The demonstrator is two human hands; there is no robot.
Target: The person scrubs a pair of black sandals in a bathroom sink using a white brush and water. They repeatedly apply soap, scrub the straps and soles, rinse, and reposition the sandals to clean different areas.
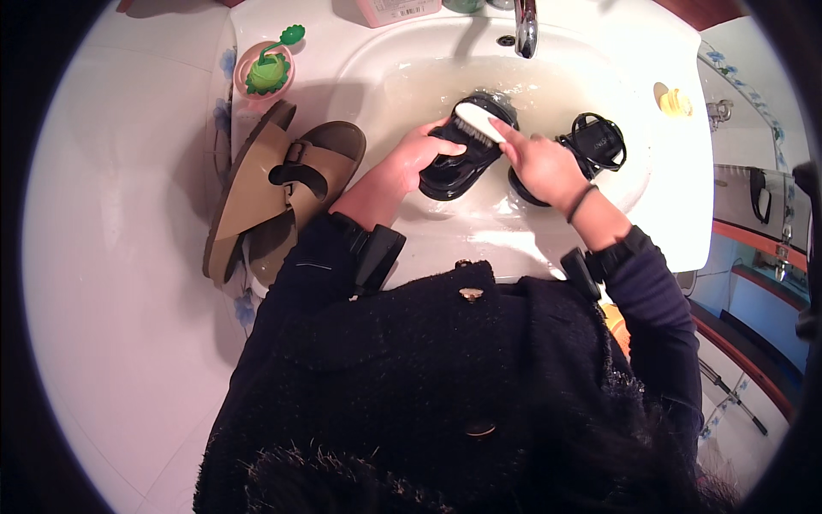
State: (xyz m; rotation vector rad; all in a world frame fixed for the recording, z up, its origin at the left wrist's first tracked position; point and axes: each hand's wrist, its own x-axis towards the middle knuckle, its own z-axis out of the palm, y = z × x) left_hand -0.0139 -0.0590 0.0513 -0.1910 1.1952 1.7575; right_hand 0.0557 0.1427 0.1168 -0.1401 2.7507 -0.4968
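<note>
In a white washbasin (411,90) holding cloudy water, my left hand (420,154) grips a wet black shoe (449,177) by its near left side, thumb on top. A white-handled scrub brush (478,122) is held in my right hand (539,164), its bristles turned down against the shoe's upper surface. The far end of the shoe dips into the water. A second black shoe, a strappy sandal (597,144), lies in the basin to the right, partly hidden behind my right hand and wrist.
Tan two-strap sandals (257,173) lean at the basin's left edge. Behind them stands a pink dish (239,70) with a green scrubber (268,74). A chrome faucet (526,32) and a pink bottle (398,8) are at the back. A small yellow object (676,103) sits on the right rim.
</note>
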